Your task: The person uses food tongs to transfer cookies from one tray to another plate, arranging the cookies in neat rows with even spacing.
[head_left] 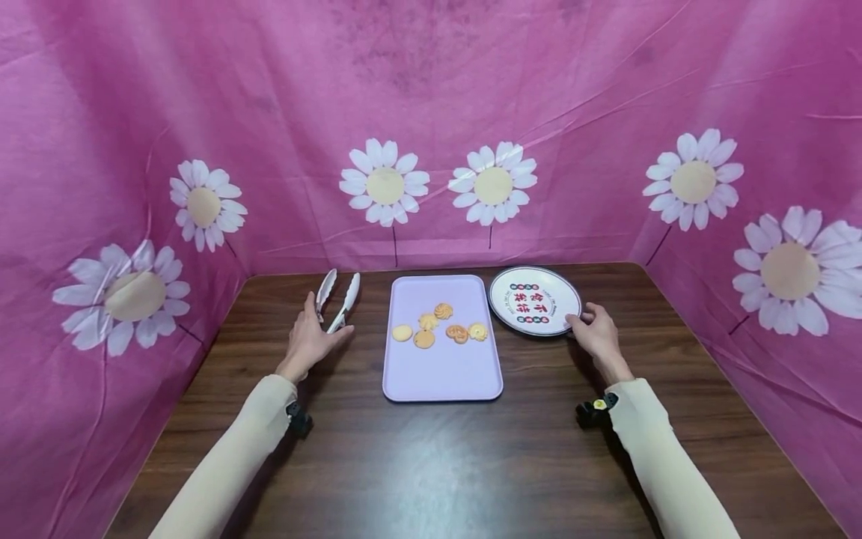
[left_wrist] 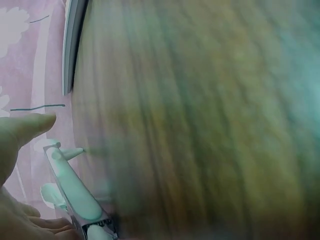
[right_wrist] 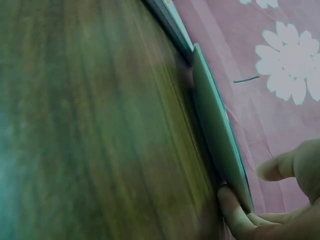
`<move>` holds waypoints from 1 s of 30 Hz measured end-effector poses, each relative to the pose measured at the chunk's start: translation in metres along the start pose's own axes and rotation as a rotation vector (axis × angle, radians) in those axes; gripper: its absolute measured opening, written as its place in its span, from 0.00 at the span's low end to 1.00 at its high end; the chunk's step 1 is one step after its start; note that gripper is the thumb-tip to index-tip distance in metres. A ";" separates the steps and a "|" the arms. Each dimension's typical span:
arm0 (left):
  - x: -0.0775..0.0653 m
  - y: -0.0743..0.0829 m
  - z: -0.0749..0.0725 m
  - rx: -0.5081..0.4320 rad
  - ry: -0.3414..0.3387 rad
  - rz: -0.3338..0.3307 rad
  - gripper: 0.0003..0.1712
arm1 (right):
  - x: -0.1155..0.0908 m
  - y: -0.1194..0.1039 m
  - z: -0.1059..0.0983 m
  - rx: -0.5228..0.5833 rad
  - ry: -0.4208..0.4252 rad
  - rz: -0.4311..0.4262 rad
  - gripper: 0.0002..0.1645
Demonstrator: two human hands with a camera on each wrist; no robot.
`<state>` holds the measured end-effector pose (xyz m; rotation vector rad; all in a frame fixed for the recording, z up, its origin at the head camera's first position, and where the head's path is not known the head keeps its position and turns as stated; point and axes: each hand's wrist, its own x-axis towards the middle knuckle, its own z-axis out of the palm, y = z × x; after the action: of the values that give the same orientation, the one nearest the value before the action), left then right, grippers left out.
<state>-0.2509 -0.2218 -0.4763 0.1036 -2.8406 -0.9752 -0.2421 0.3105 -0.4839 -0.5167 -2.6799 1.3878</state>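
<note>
My left hand (head_left: 311, 340) is spread at the handle end of white-tipped tongs (head_left: 345, 305), which lie with their arms apart. In the left wrist view the thumb (left_wrist: 35, 127) stands straight, away from the tongs, with the other fingertips close beside them. My right hand (head_left: 598, 335) is at the near right rim of a white plate (head_left: 564, 303) with a dark edge and red characters. Fingertips (right_wrist: 229, 199) reach under the rim in the right wrist view, while the thumb (right_wrist: 277, 167) is held above it, apart from the plate.
Between the hands lies a lilac tray (head_left: 441, 378) bearing several cookies (head_left: 424, 338). The plate sits beside its upper right edge, on a dark wooden table (head_left: 431, 464). A pink cloth (head_left: 431, 75) with daisies hangs round the back and sides.
</note>
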 end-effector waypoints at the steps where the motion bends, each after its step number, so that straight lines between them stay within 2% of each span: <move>1: 0.001 0.000 0.001 -0.006 0.002 0.000 0.69 | 0.001 0.000 0.000 0.023 -0.012 0.020 0.45; 4: 0.003 0.001 0.003 -0.013 -0.002 -0.007 0.69 | 0.002 0.000 0.001 0.072 -0.022 0.058 0.43; 8: 0.005 -0.001 0.005 -0.003 0.002 -0.023 0.66 | 0.004 0.001 0.003 0.163 -0.036 0.063 0.41; 12: 0.007 -0.003 0.005 0.005 0.031 -0.014 0.50 | 0.005 0.002 0.004 0.257 -0.054 0.061 0.41; 15: 0.008 -0.004 0.004 -0.006 0.052 0.004 0.35 | 0.006 0.002 0.004 0.276 -0.062 0.064 0.41; 17: 0.009 -0.004 0.002 -0.016 0.058 0.011 0.30 | 0.006 0.002 0.004 0.271 -0.065 0.066 0.42; 22: 0.010 -0.003 0.001 -0.017 0.047 0.029 0.30 | 0.007 0.003 0.004 0.255 -0.073 0.067 0.42; 30: 0.008 -0.007 0.001 -0.028 0.038 0.025 0.38 | 0.008 0.006 0.005 0.272 -0.081 0.073 0.42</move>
<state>-0.2587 -0.2281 -0.4805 0.0822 -2.7857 -0.9968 -0.2488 0.3122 -0.4924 -0.5459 -2.4945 1.7929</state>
